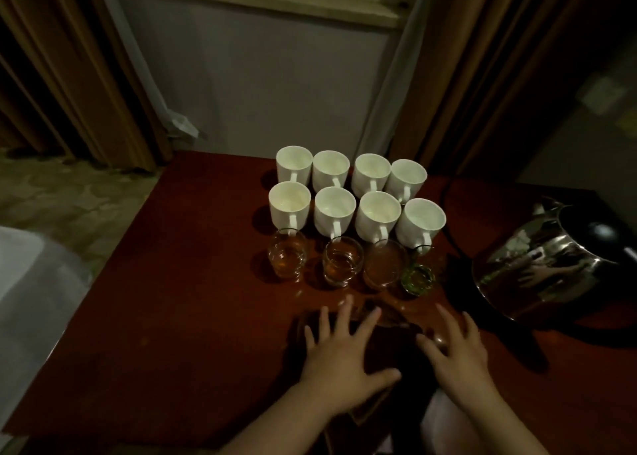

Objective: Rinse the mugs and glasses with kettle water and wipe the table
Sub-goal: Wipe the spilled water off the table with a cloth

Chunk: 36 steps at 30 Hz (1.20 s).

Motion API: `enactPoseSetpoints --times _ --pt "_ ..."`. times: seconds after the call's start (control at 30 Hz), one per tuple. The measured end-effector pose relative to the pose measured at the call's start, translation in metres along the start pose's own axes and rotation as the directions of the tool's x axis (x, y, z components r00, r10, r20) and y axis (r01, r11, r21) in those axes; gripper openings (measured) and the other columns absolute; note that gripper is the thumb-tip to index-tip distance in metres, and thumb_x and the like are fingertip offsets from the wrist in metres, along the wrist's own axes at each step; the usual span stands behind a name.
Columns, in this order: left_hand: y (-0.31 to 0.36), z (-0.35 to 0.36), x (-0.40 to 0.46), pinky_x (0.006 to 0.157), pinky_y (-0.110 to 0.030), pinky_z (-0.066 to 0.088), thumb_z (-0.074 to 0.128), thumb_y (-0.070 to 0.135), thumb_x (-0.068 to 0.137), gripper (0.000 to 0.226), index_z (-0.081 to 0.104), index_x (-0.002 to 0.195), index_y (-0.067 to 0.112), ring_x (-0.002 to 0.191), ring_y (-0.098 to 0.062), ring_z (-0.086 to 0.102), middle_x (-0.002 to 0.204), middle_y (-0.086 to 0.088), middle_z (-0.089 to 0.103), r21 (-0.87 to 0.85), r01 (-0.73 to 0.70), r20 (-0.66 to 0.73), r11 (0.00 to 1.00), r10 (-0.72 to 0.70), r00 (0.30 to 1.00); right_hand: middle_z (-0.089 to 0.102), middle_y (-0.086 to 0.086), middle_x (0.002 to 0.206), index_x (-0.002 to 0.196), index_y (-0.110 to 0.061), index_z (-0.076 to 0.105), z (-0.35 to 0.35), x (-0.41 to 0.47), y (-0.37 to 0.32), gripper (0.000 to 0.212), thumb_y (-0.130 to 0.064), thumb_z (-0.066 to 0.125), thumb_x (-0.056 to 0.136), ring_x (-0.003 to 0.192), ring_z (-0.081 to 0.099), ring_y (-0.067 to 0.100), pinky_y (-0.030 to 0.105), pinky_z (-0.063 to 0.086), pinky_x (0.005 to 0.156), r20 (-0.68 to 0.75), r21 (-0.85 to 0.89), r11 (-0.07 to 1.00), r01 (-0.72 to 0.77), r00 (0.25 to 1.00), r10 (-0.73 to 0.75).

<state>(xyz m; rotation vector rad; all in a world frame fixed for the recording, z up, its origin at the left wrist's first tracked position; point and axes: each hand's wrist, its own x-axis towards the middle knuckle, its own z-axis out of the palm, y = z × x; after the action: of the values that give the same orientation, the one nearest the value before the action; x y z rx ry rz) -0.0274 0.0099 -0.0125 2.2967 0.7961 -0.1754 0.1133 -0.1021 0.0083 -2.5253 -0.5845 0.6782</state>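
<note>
White mugs, eight, upright in two rows of four left of steel kettle, handles toward camera, four clear glasses in a row just nearer, left hand and right hand fingers spread flat on dark cloth on red-brown table.

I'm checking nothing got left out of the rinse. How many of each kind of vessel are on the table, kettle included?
White mugs: 8, in two rows of four
Clear glasses: 3
Small green-tinted glass: 1
Steel kettle: 1
Total: 13
</note>
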Motion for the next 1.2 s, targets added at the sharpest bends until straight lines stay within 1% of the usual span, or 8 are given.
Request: enactPoseSetpoints --times 0.3,0.43,0.63,0.73,0.83,0.97,1.07,1.2 --pt "-0.044 0.039 -0.015 0.089 -0.066 -0.027 0.047 0.039 0.092 0.063 0.008 0.14 0.052 0.131 -0.04 -0.034 0.14 0.011 -0.037 0.393 -0.178 0.063 0.902 0.167 0.984 0.01 0.003 0.156 0.142 -0.026 0.031 0.004 -0.013 0.017 0.06 -0.031 0.057 0.088 0.141 0.016 0.029 0.048 0.019 0.112 -0.062 0.106 0.994 -0.016 0.998 0.023" --pt "-0.1 0.015 -0.04 0.082 -0.073 0.036 0.054 0.062 0.058 0.07 0.038 0.126 0.054 0.132 -0.042 0.023 0.15 0.009 0.025 0.562 0.012 -0.045 0.827 0.016 0.999 0.012 0.005 0.156 0.14 -0.025 0.034 0.017 -0.018 0.014 0.061 -0.024 0.061 0.086 0.14 0.02 0.029 0.046 0.021 0.112 -0.024 0.037 0.998 0.058 0.998 -0.057" --pt "-0.125 0.018 -0.048 0.08 -0.064 0.046 0.074 0.064 0.044 0.089 0.041 0.125 0.05 0.121 -0.038 0.035 0.144 0.003 0.036 0.384 0.265 -0.248 0.884 -0.178 0.952 0.016 -0.006 0.154 0.143 -0.029 0.023 0.039 -0.026 0.0 0.065 -0.04 0.054 0.087 0.14 0.019 0.014 0.027 0.019 0.11 0.158 -0.102 0.939 0.327 0.938 -0.309" --pt "-0.073 0.03 -0.038 0.097 -0.069 0.027 0.064 0.06 0.063 0.083 0.024 0.136 0.053 0.134 -0.041 0.018 0.155 0.002 -0.001 0.348 0.231 -0.232 0.908 -0.156 0.96 0.013 -0.011 0.151 0.141 -0.033 0.025 0.049 -0.028 -0.019 0.069 -0.053 0.045 0.078 0.141 0.02 0.016 0.025 0.016 0.108 0.157 -0.091 0.835 0.543 0.836 -0.526" --pt "-0.04 0.055 -0.015 0.095 -0.063 0.03 0.075 0.052 0.039 0.114 0.027 0.141 0.036 0.124 -0.044 0.039 0.153 -0.009 0.011 0.329 0.102 -0.132 0.939 -0.061 0.989 -0.037 -0.012 0.14 0.136 -0.044 -0.014 0.052 -0.023 -0.036 0.075 -0.038 0.044 0.09 0.135 -0.024 0.011 0.029 -0.006 0.107 0.377 -0.283 0.652 0.703 0.707 -0.598" --pt "-0.024 0.052 0.007 0.114 -0.053 0.015 0.058 0.049 0.073 0.094 0.009 0.15 0.023 0.141 -0.03 -0.017 0.157 -0.007 0.005 0.342 -0.143 0.038 0.929 0.139 0.99 -0.037 -0.009 0.135 0.14 -0.037 -0.022 0.039 -0.002 -0.034 0.087 -0.044 0.046 0.086 0.135 -0.028 0.015 0.038 -0.011 0.112 0.466 -0.477 0.617 0.626 0.775 -0.427" --pt "-0.041 0.04 0.002 0.109 -0.05 -0.011 0.058 0.034 0.087 0.07 0.019 0.145 0.034 0.143 -0.03 -0.013 0.158 0.004 -0.006 0.392 -0.266 0.081 0.881 0.255 0.964 -0.032 -0.011 0.139 0.141 -0.03 -0.02 0.03 0.016 -0.016 0.09 -0.064 0.038 0.082 0.132 -0.026 0.008 0.043 -0.004 0.114 0.483 -0.576 0.562 0.593 0.802 -0.351" --pt "-0.088 0.023 -0.037 0.102 -0.058 0.032 0.07 0.057 0.064 0.078 0.034 0.131 0.045 0.138 -0.026 0.028 0.152 0.008 0.026 0.442 -0.15 0.103 0.884 0.116 0.988 0.001 -0.001 0.156 0.143 -0.025 0.02 0.072 0.0 -0.032 0.086 -0.069 0.036 0.072 0.14 0.012 0.03 0.05 0.018 0.11 0.5 -0.557 0.445 0.701 0.711 -0.494"
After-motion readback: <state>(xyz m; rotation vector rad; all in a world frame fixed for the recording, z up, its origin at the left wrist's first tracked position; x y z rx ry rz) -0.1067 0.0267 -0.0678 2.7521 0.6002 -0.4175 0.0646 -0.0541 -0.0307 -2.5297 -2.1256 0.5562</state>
